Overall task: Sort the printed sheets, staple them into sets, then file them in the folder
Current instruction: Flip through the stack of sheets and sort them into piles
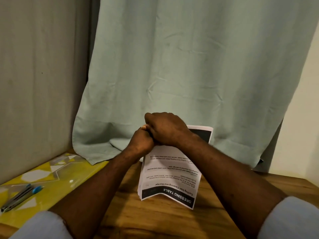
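Observation:
A stack of printed sheets (170, 178) leans on the wooden table (155, 218), its text upside down to me and a black "DRESSING TABLE" header at its near edge. My left hand (140, 142) grips the stack's far left corner with curled fingers. My right hand (166, 130) curls over the far edge, partly covering the left hand; what lies between the fingers is hidden. A yellow patterned plastic folder (51, 176) lies flat at the left. A blue and silver stapler (20, 198) rests on it, away from both hands.
A pale green curtain (189, 66) hangs behind the table, and its hem drapes onto the tabletop and the folder's far corner. A grey wall (38, 83) closes the left side. Bare wood shows in front of the sheets.

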